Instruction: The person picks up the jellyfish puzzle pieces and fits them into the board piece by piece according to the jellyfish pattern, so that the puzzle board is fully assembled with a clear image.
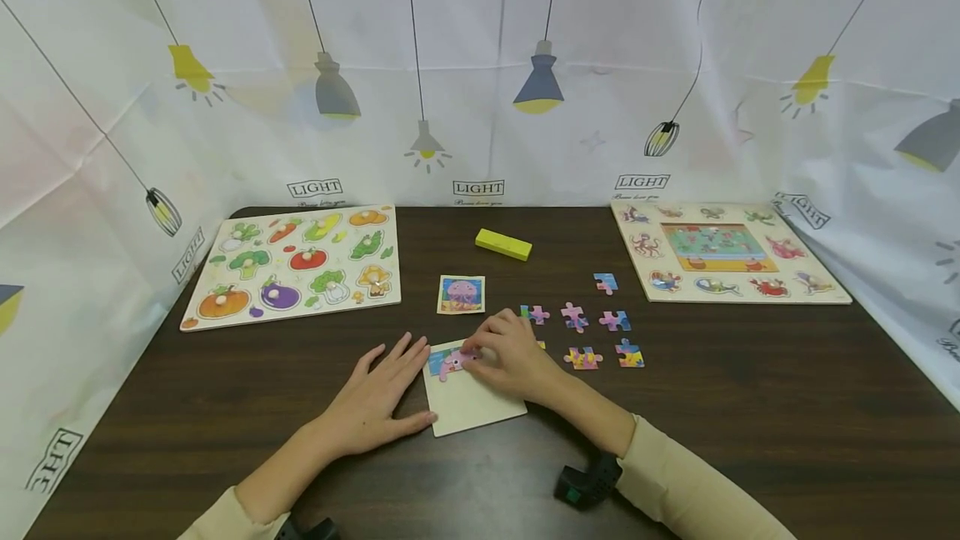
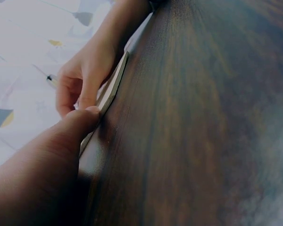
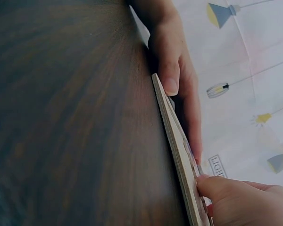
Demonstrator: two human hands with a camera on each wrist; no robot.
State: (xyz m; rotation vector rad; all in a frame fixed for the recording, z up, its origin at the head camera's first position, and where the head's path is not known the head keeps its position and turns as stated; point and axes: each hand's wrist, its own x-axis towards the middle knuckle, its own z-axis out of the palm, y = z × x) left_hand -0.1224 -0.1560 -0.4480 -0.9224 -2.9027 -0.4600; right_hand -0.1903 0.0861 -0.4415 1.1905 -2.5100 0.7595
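Observation:
A small pale wooden puzzle board lies on the dark table. Pink and blue jigsaw pieces sit along its top edge. My left hand rests flat with fingers spread, its thumb and fingertips touching the board's left side; the left wrist view shows the thumb at the board's edge. With curled fingers, my right hand pinches a pink puzzle piece at the board's top, partly covering it. In the right wrist view that hand is low over the board.
Several loose puzzle pieces lie right of the board, some partly behind the right hand. Beyond it are a jellyfish picture card and a yellow block. A vegetable board stands back left, a sea-animal board back right.

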